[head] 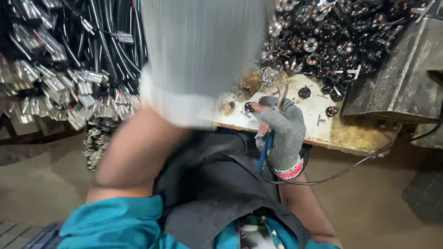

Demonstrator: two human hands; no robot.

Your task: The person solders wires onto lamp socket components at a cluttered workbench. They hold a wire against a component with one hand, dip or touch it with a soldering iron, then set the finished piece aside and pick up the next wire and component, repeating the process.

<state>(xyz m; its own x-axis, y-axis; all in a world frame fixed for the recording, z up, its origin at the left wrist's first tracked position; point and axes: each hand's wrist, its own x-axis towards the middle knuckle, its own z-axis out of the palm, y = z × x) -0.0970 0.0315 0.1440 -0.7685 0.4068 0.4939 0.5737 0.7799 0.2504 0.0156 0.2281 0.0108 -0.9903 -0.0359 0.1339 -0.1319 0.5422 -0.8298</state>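
Right hand (284, 133): gloved, closing round a blue-handled tool (266, 150), tip aiming at a small black round part (249, 107) near the worktop's (323, 131) front edge.
Left hand (198, 55): gloved, lifting close to the camera, blurred; grip cannot be told.
Doing it well: keeping the tool steady, the part pinned flat.
Part: dark, disc-like, with many alike heaping (332, 37) toward the far edge.
Far left: bundled black cables (69, 69) hanging.

A gloved right hand (281, 131) grips a blue-handled tool (266, 150) at the edge of a stained bench (332, 129). Beyond the hand lies a heap of small black round parts (323, 41). The gloved left hand (198, 55), blurred, is raised close to the camera.
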